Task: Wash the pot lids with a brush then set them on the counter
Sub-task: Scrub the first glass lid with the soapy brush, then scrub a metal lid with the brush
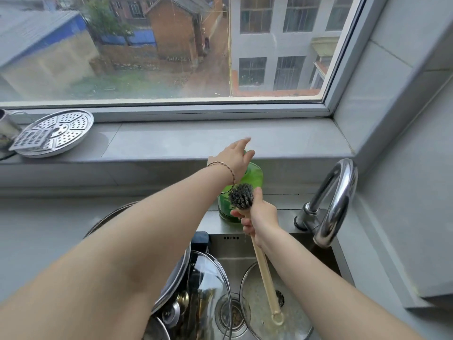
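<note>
While bristles-up in right hand [261, 217], one brush [241, 196]; two glass lids [208, 278] [294, 312].

Lids [294, 312] in sink [235, 251], bottle [253, 177] behind.

Grey tiled window ledge [220, 141], perforated steamer tray [61, 133] laid at its left end, steel sink [285, 218] set below, green bottle [253, 176] stood on its rear rim, glass lid [255, 285] laid in the basin

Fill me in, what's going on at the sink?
A person is working at the sink. The right hand grips the brush near its bristles, beside the green bottle. The left hand reaches over the bottle's top; contact is unclear. Two glass lids lie in the sink.
</note>
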Available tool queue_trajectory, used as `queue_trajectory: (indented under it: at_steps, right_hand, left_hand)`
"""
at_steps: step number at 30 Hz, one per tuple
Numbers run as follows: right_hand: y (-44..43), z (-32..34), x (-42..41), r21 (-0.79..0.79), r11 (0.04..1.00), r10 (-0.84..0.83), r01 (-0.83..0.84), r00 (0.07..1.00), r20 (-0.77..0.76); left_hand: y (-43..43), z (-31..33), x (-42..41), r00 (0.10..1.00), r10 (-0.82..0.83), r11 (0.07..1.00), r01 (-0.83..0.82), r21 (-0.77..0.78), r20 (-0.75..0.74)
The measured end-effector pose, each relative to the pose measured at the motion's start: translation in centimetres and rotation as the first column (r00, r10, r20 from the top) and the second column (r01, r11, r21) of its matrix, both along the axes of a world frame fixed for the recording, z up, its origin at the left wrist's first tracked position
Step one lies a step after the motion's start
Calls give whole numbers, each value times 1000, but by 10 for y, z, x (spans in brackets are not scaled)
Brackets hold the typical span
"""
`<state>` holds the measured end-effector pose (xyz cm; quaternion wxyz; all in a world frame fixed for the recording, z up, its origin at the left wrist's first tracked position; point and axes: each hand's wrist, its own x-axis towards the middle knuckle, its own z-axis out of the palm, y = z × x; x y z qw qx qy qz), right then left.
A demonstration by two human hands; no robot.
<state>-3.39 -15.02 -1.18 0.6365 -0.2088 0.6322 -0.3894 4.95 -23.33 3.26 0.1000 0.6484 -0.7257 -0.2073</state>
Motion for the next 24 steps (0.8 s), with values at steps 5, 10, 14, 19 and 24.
queue_trajectory:
  at_steps: [5, 10, 14, 19, 24]
  right_hand:
    - [36, -1, -12, -105, 982, 135, -157, 972, -191]
    - [93, -26, -34, -126, 841, 346, -527, 702, -623]
    - [134, -36, -46, -18, 773, 441, -635, 556, -704]
    - [163, -46, -54, 68, 774, 499, -629, 540, -678]
    - [178, -43, -57, 68, 770, 498, -634, 532, -685]
  left_hand:
    - [52, 8, 17, 983, 77, 977, -108, -184, -168]
    - [162, -36, 70, 997, 71, 997, -72, -19, -6]
    - [254, -78, 93, 887, -355, 909, 253, 333, 296]
    - [315, -133, 103, 436, -775, 630, 598, 496, 458]
    - [322, -159, 99, 160, -823, 515, 613, 599, 544]
